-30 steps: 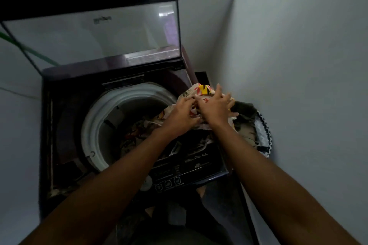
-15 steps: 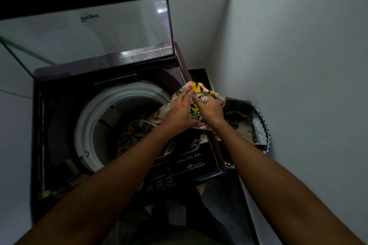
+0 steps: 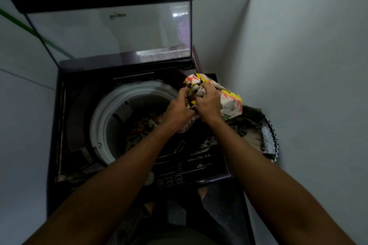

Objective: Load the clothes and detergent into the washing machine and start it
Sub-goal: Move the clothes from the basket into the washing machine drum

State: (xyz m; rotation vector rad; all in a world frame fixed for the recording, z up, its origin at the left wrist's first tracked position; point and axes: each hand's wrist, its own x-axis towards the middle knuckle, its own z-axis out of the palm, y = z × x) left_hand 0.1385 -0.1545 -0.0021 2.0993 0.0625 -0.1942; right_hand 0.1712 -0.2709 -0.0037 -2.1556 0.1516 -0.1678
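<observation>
The washing machine [image 3: 127, 145] stands with its lid [image 3: 111, 26] propped up and its drum [image 3: 119, 125] open, a laundry basket [image 3: 269, 137] squeezed between it and the wall. Both the left hand [image 3: 179, 109] and right hand [image 3: 209, 103] are bunched tight on a patterned cloth [image 3: 229, 101], held over the machine's right edge with one end trailing into the drum. I reckon that trailing end could snag on the drum's rim, or the bundle slip down the narrow gap on the right, since the only clear way is leftward and down.
</observation>
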